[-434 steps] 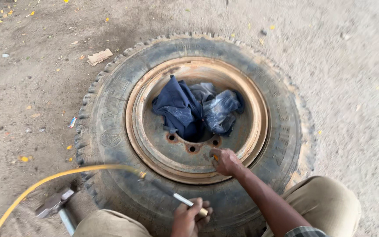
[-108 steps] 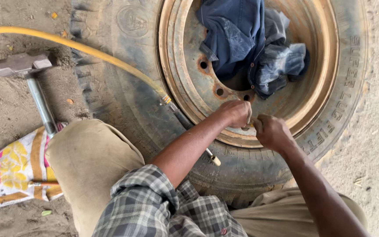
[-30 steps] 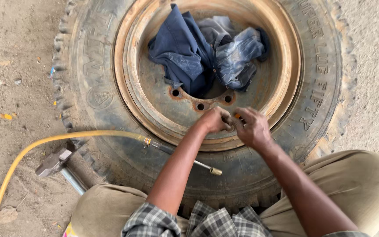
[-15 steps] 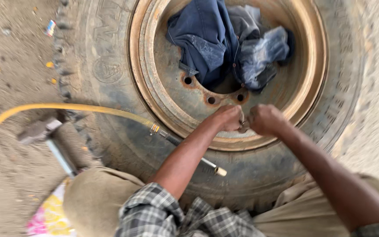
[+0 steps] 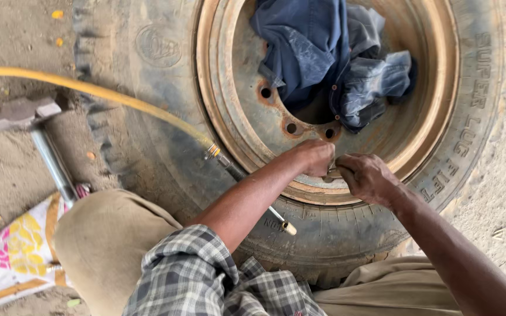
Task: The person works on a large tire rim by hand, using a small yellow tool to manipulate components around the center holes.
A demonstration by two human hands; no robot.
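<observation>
Down at the six o'clock edge of the rusty wheel rim (image 5: 229, 88), the left hand (image 5: 316, 158) and right hand (image 5: 365, 177) meet, fingers curled together around a small metal piece (image 5: 332, 170) that is mostly hidden between them. The rim sits inside a big lugged tyre (image 5: 147, 70) lying flat on sandy ground (image 5: 7, 169). At twelve o'clock, blue cloth (image 5: 323, 52) fills the hub. From nine o'clock a yellow hose (image 5: 89, 90) crosses the tyre to a metal chuck (image 5: 247, 187) under the left forearm. A sledgehammer (image 5: 27, 126) lies at nine o'clock, with a patterned fabric (image 5: 13, 251) beside the knee.
</observation>
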